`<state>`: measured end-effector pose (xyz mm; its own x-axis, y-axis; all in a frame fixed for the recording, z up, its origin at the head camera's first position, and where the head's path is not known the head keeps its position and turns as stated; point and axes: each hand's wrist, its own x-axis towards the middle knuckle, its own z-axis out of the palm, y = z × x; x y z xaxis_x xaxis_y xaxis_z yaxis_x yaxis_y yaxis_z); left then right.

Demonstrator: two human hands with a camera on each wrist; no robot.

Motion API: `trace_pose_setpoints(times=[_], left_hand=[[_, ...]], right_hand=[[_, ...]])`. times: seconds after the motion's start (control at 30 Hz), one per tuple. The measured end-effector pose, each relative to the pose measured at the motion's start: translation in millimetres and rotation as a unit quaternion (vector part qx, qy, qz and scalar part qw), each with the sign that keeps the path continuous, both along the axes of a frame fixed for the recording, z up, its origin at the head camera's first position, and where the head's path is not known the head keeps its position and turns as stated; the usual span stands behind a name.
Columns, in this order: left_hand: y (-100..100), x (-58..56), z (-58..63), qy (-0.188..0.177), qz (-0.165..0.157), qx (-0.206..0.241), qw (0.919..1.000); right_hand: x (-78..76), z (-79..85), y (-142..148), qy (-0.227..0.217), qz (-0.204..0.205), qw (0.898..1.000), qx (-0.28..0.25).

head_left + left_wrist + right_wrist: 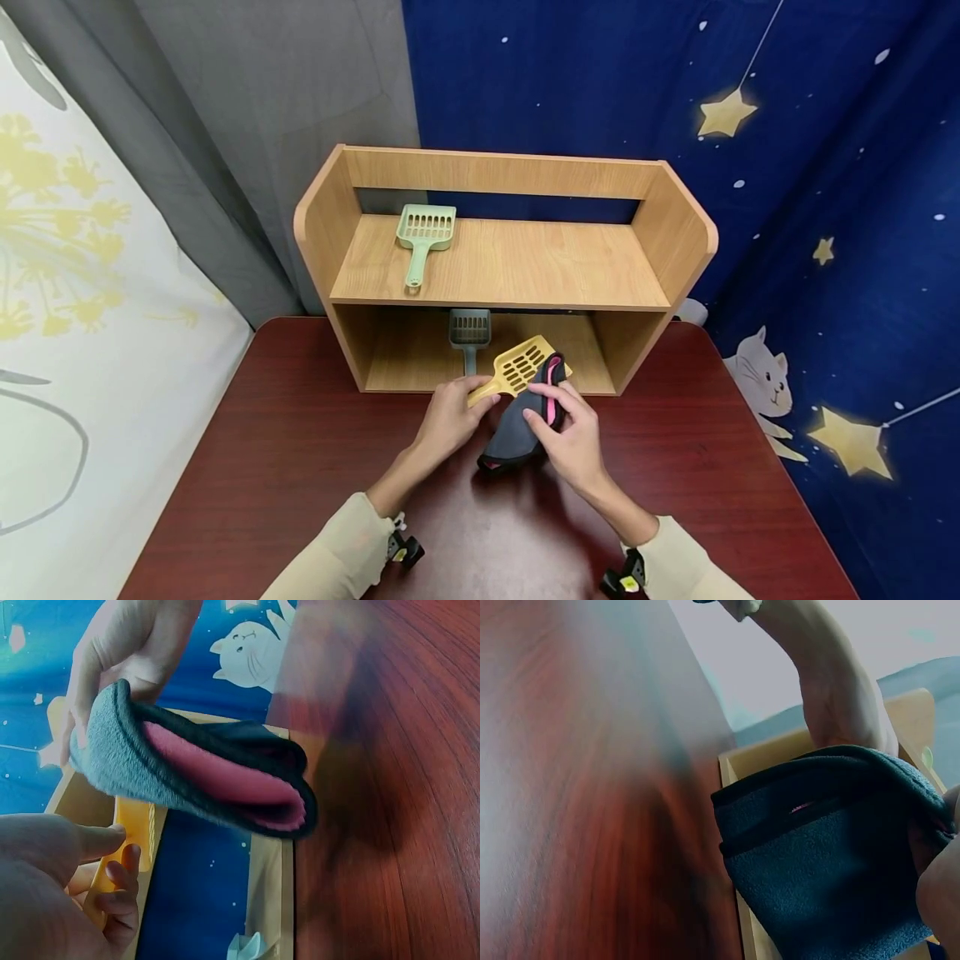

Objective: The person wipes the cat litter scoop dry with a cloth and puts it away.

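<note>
A yellow slotted litter scoop (517, 367) is tilted in front of the shelf, its handle pinched by my left hand (453, 421). My right hand (573, 433) grips a folded grey cloth (513, 433) with black edging and a pink inner side. The cloth lies against the scoop's far right edge and covers part of it. In the left wrist view the pink fold of the cloth (225, 776) faces the camera, and the yellow handle (101, 892) sits between my left thumb and fingers. The right wrist view shows mostly the grey cloth (825, 862), which hides the scoop.
A two-tier wooden shelf (495, 304) stands on the dark red table (315, 467). On its upper board, at the left, lies a light green litter scoop (426, 229). A grey litter scoop (470, 329) is in the lower compartment, behind my left hand. Curtains hang behind.
</note>
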<state>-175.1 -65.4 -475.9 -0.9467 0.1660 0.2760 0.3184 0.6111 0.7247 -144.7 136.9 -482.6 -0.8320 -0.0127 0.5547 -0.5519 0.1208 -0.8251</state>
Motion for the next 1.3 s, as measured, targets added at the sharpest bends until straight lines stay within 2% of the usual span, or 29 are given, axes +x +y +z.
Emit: trace_pose_setpoints(times=[0.13,0.4,0.6,0.87,1.07,1.3], left_hand=[[0.2,0.4,0.2,0.002,-0.003,-0.001,1.0],[-4.7,1.7,-3.6,0.01,0.007,0.003,0.9999],[-5.7,-0.5,-7.6,0.008,0.001,0.007,0.9999],[-1.9,-6.9,-13.8,0.017,0.002,0.007,0.9998],[5.3,-15.5,-22.8,0.012,0.003,0.007,0.9999],[14.1,-25.8,-32.5,0.016,0.005,0.012,0.9998]], right_hand=[[-0.1,-2.1,1.8,0.004,0.009,1.0,-0.002],[-13.6,4.1,36.0,0.0,-0.031,1.0,-0.001],[-20.6,15.0,70.4,-0.02,-0.011,1.0,0.019],[-27.5,24.6,115.2,-0.058,0.055,0.993,0.081],[-31.2,29.9,145.7,-0.061,0.067,0.983,0.159],[-33.8,33.3,173.7,-0.036,0.071,0.969,0.233]])
